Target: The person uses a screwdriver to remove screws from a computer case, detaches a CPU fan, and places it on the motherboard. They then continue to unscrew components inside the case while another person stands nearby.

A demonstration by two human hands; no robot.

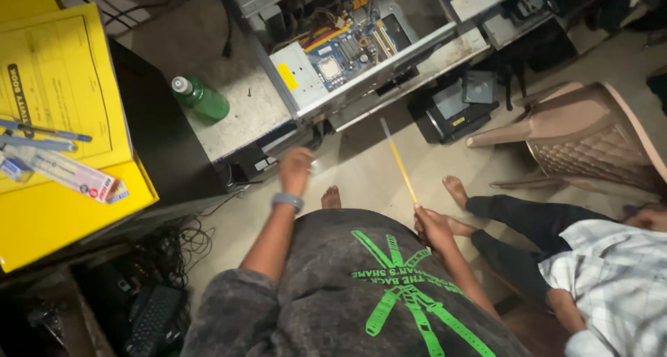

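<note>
The right hand (432,226) is closed around the lower end of a long yellow stick (399,161) (its pale tip points up at the opened computer case (361,51) lying on the floor). The left hand (296,168) is blurred, reaching toward the case's near edge; its grip cannot be told. A green bottle (201,98) lies nearby.

Setting: you stand in what is probably a small computer repair workshop. Evidence: an opened computer case (361,51) exposing its motherboard (347,51); a loose disc drive (455,110) on the bare floor (368,176); a keyboard (153,319) among tangled cables (184,242); a plastic chair (590,135).
</note>
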